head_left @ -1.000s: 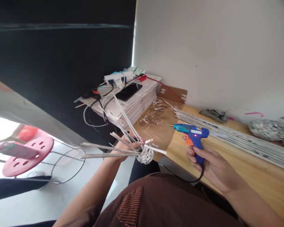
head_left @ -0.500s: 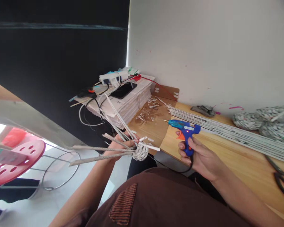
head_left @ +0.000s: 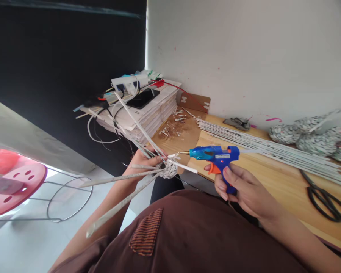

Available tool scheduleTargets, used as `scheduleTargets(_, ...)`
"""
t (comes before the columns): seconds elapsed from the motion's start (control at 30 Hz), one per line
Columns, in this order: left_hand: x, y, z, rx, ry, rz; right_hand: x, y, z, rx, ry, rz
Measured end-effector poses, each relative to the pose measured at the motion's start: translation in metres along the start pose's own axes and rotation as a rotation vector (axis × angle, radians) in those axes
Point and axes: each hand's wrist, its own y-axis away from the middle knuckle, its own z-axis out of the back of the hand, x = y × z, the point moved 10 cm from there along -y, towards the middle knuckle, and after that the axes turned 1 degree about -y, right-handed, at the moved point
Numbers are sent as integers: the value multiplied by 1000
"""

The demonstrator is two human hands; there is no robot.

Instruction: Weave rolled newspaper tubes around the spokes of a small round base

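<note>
My left hand (head_left: pixel 147 158) is closed on a small round weaving of rolled paper (head_left: pixel 169 169), with several long paper tubes sticking out of it to the left and upward. A short white tube end (head_left: pixel 184 167) points right from the weaving. In my right hand (head_left: pixel 241 182) is a blue glue gun (head_left: pixel 216 154) with an orange trigger and a small red light lit. Its metal nozzle points left, close to the white tube ends at the top of the weaving; whether it touches them I cannot tell.
Long paper tubes (head_left: pixel 267 148) lie across the wooden table (head_left: pixel 258 178), with black scissors (head_left: pixel 326 201) at right. Woven paper balls (head_left: pixel 315 140) rest by the wall. A phone (head_left: pixel 143 98) and power strip (head_left: pixel 130 84) top a paper stack (head_left: pixel 159 113). A pink stool (head_left: pixel 19 182) stands left.
My right hand has brought the glue gun left, so its nozzle is now close to the weaving. The weaving has turned slightly in my left hand, and the view has shifted a little.
</note>
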Motion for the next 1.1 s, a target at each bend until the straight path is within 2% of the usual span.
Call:
scheduleTargets(0.27,-3,2,-6,35,-12,-4,13,9,-1,-9,286,115)
scheduleTargets(0.5,-4,3,-12,72,-5,-4,21,13,-4,-42,462,136)
scheduleTargets(0.83,0,2,-11,98,-49,-34,25,11,-5,-58,593,169)
scheduleTargets(1.1,3,2,-12,114,-97,-39,17,9,0,-84,609,101)
